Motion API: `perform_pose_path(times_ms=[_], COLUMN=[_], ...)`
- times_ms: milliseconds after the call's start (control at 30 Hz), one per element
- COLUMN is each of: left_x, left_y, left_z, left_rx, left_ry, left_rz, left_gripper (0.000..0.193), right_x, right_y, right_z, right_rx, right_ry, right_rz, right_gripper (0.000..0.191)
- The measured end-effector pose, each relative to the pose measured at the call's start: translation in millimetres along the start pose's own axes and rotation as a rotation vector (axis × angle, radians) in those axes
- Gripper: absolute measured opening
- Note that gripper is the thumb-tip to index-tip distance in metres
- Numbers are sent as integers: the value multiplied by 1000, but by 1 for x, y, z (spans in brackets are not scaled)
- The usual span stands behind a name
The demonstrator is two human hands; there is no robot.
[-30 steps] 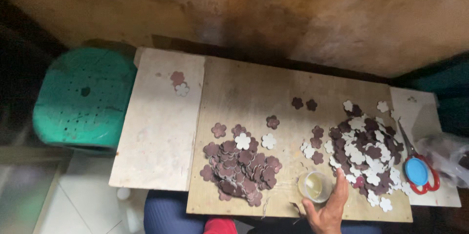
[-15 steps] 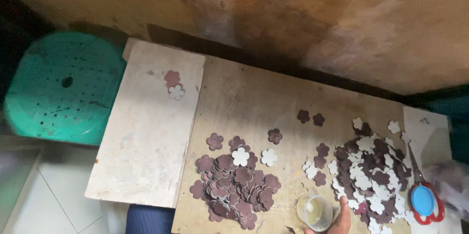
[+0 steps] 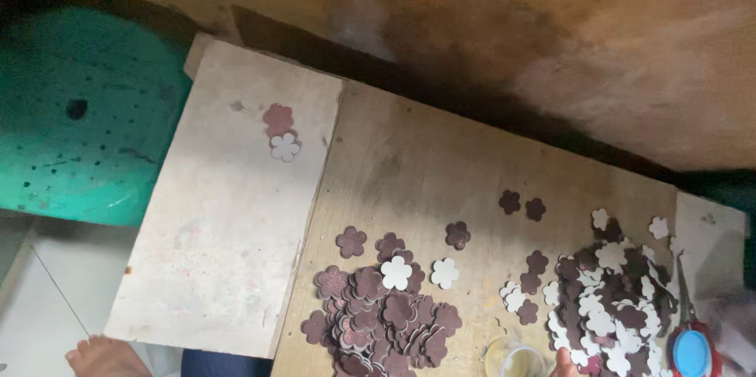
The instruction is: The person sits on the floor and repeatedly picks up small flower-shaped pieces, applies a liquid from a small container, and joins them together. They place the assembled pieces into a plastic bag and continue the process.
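Only a sliver of my right hand [image 3: 564,361] shows at the bottom edge, touching the right side of a small clear cup [image 3: 513,359]. My left hand is out of view. Left of the cup lies a heap of maroon flower-shaped cutouts [image 3: 386,318] with a white one on top. To the right is a second heap of mixed maroon and white flowers [image 3: 606,306]. Both heaps rest on a brown wooden board [image 3: 441,180].
A pale board [image 3: 228,219] on the left carries one maroon and one white flower [image 3: 279,133]. A green perforated stool [image 3: 79,117] stands further left. Red-handled scissors and a blue round lid [image 3: 693,349] sit at the right edge. A bare foot [image 3: 102,357] shows bottom left.
The view has swung so that the boards sit lower and further right in the picture. My right hand, seen around the cup a second ago, has nearly dropped off the bottom edge.
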State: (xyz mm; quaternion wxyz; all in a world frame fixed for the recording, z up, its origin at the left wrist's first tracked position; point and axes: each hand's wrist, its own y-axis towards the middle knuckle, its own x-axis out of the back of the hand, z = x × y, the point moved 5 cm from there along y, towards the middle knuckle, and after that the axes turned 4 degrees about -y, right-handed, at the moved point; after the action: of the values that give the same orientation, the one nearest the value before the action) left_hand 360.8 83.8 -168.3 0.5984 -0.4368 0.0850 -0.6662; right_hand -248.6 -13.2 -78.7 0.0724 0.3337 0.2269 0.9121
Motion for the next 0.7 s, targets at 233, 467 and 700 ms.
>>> perform_pose_path(times_ms=[233, 467, 700], left_x=[1, 12, 13], left_y=[5, 9, -10], left_z=[-10, -13, -22], left_rx=[18, 50, 56], left_ry=[-58, -32, -18], left_rz=[24, 29, 7], left_gripper=[49, 52, 55], right_x=[-1, 6, -21], right_y=[-5, -10, -13], right_z=[-17, -15, 23], right_rx=[-14, -36, -46], right_ry=[23, 62, 65], right_rz=[26, 27, -37], right_gripper=[113, 113, 113])
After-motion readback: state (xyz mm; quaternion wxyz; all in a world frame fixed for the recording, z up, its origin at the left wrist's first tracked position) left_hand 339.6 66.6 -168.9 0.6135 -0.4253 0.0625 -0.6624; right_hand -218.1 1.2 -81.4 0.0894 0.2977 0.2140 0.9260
